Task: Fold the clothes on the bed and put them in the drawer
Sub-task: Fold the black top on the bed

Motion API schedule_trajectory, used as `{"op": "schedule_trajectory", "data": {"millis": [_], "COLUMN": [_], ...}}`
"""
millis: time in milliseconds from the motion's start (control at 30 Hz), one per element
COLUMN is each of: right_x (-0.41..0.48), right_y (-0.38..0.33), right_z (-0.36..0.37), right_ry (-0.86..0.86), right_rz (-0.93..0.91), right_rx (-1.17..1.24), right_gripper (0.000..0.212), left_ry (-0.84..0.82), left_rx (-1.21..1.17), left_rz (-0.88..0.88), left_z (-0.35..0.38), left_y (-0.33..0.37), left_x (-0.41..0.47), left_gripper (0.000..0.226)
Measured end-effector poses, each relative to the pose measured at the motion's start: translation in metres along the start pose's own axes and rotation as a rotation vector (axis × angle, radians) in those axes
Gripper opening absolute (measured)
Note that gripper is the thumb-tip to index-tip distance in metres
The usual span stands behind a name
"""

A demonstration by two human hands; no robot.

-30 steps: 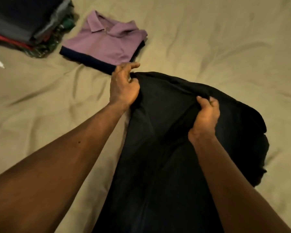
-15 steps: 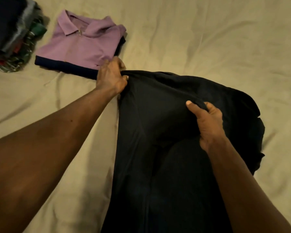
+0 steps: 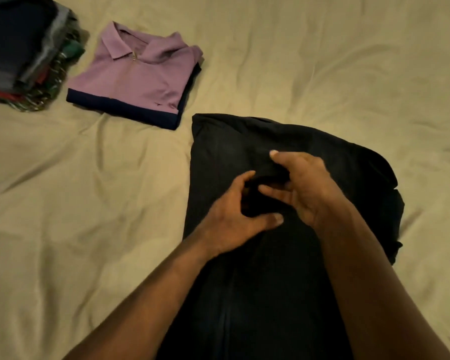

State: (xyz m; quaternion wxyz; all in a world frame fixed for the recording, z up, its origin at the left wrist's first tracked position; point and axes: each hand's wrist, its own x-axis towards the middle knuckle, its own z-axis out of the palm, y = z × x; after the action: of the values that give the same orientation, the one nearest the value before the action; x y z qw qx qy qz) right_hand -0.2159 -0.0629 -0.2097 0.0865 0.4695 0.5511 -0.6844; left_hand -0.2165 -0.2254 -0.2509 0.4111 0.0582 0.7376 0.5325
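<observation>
A black garment (image 3: 229,141) lies spread on the bed, running from the middle of the view down to the bottom edge, its right side bunched. Both hands meet over its middle. My left hand (image 3: 229,224) has its fingers and thumb curled around a raised fold of the black cloth. Just to its right, my right hand (image 3: 309,188) pinches the same fold between thumb and fingers. The cloth inside the two grips is dark and hard to make out.
A folded purple polo shirt (image 3: 138,76) with a dark navy hem lies to the upper left of the black garment. A stack of folded clothes (image 3: 18,55) sits in the top left corner. The tan bed sheet (image 3: 322,61) stretches wrinkled all around.
My left hand let go of the garment's top left corner and came inward to the middle. The right hand shifted slightly left. The garment's top edge now lies flat on the sheet.
</observation>
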Motion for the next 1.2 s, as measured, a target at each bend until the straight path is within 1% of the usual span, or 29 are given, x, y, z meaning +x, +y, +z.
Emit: {"op": "schedule_trajectory", "data": {"millis": [33, 67, 100, 167, 233, 300, 333, 367, 400, 433, 467, 500, 533, 567, 600, 633, 667, 700, 733, 767, 833, 867, 900, 967, 1000, 1033, 1100, 1167, 1200], "right_x": [-0.005, -0.003, 0.0, 0.011, 0.027, 0.048, 0.057, 0.063, 0.068, 0.074, 0.077, 0.082, 0.085, 0.089, 0.092, 0.095, 0.098, 0.101, 0.103, 0.104, 0.105, 0.102, 0.1, 0.096, 0.096, 0.096, 0.099, 0.1, 0.099], "right_y": [-0.007, -0.01, -0.013, -0.018, -0.017, -0.012, -0.009, -0.005, -0.001, 0.004, 0.007, 0.01, 0.012, 0.012, 0.011, 0.009, 0.007, 0.007, 0.007, 0.007, 0.006, 0.005, 0.003, 0.0, -0.001, -0.001, 0.001, 0.004, 0.005], "right_z": [0.009, 0.015, 0.019, 0.024, 0.023, 0.018, 0.016, 0.015, 0.015, 0.015, 0.016, 0.016, 0.015, 0.016, 0.016, 0.016, 0.017, 0.016, 0.017, 0.016, 0.018, 0.019, 0.019, 0.02, 0.021, 0.021, 0.024, 0.026, 0.027], "right_ry": [-0.138, -0.215, -0.246, -0.272, -0.252, -0.145, -0.118, -0.129, -0.157, -0.181, -0.192, -0.187, -0.176, -0.168, -0.169, -0.169, -0.171, -0.173, -0.173, -0.162, -0.104, -0.062, -0.013, 0.075, 0.096, 0.099, 0.072, 0.062, 0.068], "right_rz": [0.086, 0.124, 0.12, 0.04, -0.125, -0.365, -0.456, -0.509, -0.539, -0.559, -0.576, -0.6, -0.623, -0.632, -0.626, -0.626, -0.625, -0.618, -0.607, -0.593, -0.593, -0.611, -0.636, -0.687, -0.7, -0.699, -0.657, -0.627, -0.627], "right_rx": [0.067, 0.044, -0.017, -0.158, -0.373, -0.672, -0.803, -0.906, -0.995, -1.077, -1.15, -1.196, -1.197, -1.158, -1.114, -1.085, -1.078, -1.076, -1.074, -1.063, -1.012, -0.98, -0.951, -0.921, -0.939, -0.981, -1.093, -1.148, -1.149], "right_gripper": [0.021, 0.018, 0.015, 0.03, 0.034, 0.037, 0.041, 0.045, 0.049, 0.051, 0.05, 0.045, 0.035, 0.023, 0.017, 0.018, 0.021, 0.024, 0.027, 0.029, 0.027, 0.025, 0.024, 0.024, 0.024, 0.024, 0.024, 0.025, 0.027], "left_ry": [0.038, 0.125, 0.244, 0.481, 0.618, 0.672, 0.687, 0.709, 0.733, 0.767, 0.803, 0.842, 0.873, 0.871, 0.81, 0.699, 0.569, 0.46, 0.392, 0.361, 0.37, 0.396, 0.427, 0.46, 0.461, 0.463, 0.521, 0.632, 0.695], "left_rx": [-0.056, -0.121, -0.169, -0.252, -0.411, -0.544, -0.576, -0.54, -0.43, -0.263, -0.084, 0.109, 0.332, 0.57, 0.777, 0.955, 1.099, 1.203, 1.271, 1.312, 1.363, 1.362, 1.336, 1.26, 1.216, 1.158, 0.93, 0.652, 0.541], "left_rz": [-0.02, -0.052, -0.101, -0.21, -0.284, -0.337, -0.351, -0.35, -0.349, -0.334, -0.28, -0.2, -0.086, 0.058, 0.188, 0.274, 0.292, 0.261, 0.233, 0.24, 0.344, 0.403, 0.455, 0.523, 0.524, 0.473, 0.237, -0.008, -0.067], "left_z": [0.011, 0.021, 0.028, 0.036, 0.035, 0.029, 0.028, 0.028, 0.03, 0.033, 0.037, 0.041, 0.045, 0.047, 0.05, 0.051, 0.05, 0.051, 0.051, 0.051, 0.047, 0.044, 0.041, 0.035, 0.032, 0.029, 0.026, 0.027, 0.029], "left_y": [0.001, 0.003, 0.002, -0.003, -0.009, -0.011, -0.009, -0.008, -0.005, -0.007, -0.008, -0.01, -0.014, -0.02, -0.027, -0.033, -0.038, -0.042, -0.044, -0.044, -0.042, -0.043, -0.044, -0.048, -0.049, -0.049, -0.044, -0.039, -0.039], "left_x": [-0.005, -0.007, -0.005, 0.001, 0.01, 0.013, 0.012, 0.011, 0.008, 0.006, 0.001, -0.003, -0.009, -0.012, -0.014, -0.013, -0.01, -0.008, -0.007, -0.007, -0.011, -0.014, -0.019, -0.029, -0.034, -0.039, -0.043, -0.038, -0.034], "left_gripper": [0.087, 0.083, 0.075, 0.056, 0.045, 0.043, 0.045, 0.057, 0.075, 0.093, 0.104, 0.106, 0.099, 0.087, 0.074, 0.066, 0.063, 0.063, 0.061, 0.053, 0.028, 0.019, 0.017, 0.018, 0.018, 0.019, 0.03, 0.046, 0.051]}}
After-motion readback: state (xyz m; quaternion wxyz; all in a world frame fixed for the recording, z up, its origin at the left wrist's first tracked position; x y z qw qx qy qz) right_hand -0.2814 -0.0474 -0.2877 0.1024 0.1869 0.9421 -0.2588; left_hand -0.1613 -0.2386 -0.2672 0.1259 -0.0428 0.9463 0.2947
